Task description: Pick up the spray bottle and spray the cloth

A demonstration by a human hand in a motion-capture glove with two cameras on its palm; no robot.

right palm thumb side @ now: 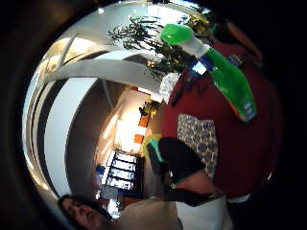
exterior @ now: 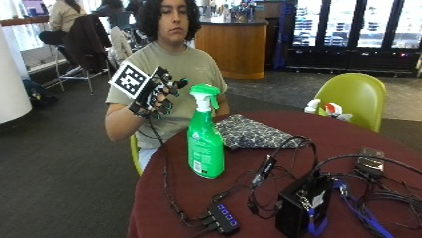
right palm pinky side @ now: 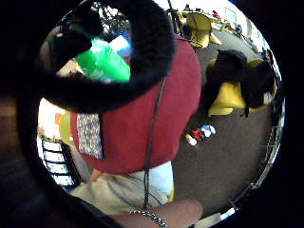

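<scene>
1. The step in hand is the approach; the spray bottle (exterior: 205, 135) is not yet picked up.
2. The bottle stands upright on the tabletop (exterior: 369, 136), just left of the patterned cloth (exterior: 252, 132).
3. The gloved right hand (exterior: 157, 91) hovers left of the bottle's trigger head, fingers loosely curled, holding nothing.
4. Next, I judge, the hand must move right and close around the bottle's neck.

The person (exterior: 178, 69) wears a short-sleeved olive-green T-shirt and pale trousers; dark curly hair falls to the shoulders; the right hand (exterior: 157, 91) is covered by a black glove with black straps across the fingers and small teal-green spots near the fingertips; the other arm (right palm pinky side: 164, 213) is bare, with a thin silver chain bracelet (right palm pinky side: 151, 217) at the wrist.
</scene>
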